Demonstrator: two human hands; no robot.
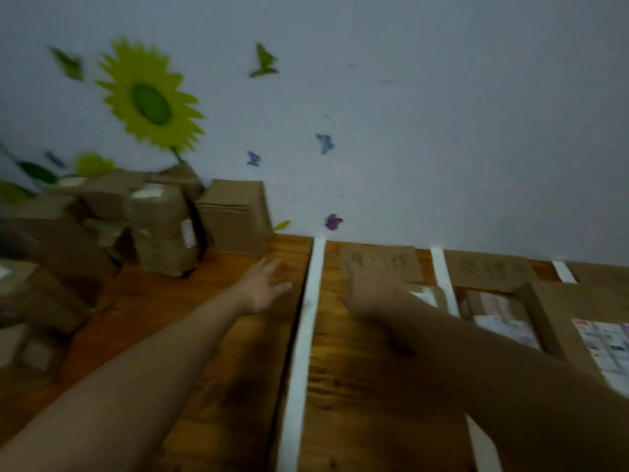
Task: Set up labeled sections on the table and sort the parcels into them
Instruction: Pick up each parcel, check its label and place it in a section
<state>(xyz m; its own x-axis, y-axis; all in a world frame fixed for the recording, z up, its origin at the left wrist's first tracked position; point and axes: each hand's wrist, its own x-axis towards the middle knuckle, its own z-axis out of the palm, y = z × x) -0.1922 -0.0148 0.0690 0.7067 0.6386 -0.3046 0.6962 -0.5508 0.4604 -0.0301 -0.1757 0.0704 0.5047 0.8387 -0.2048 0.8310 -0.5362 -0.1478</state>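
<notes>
White tape strips point(306, 321) divide the wooden table point(357, 386) into sections. Cardboard labels with handwriting lie at the far edge: one point(401, 264) in the middle section, another point(486, 270) to its right. My left hand point(263, 286) hovers with fingers spread and holds nothing, left of the first strip and near a cardboard box point(235, 216). My right hand point(369, 289) reaches with straight fingers over the near edge of the middle label; touching or not is blurred. Sorted parcels point(500, 318) with printed labels lie in the right sections.
A pile of brown cardboard parcels point(160, 229) stands at the back left against the wall, with more boxes point(30, 301) along the left edge. A large parcel point(585, 332) fills the far right. The wall point(442, 114) with flower and butterfly stickers rises behind the table.
</notes>
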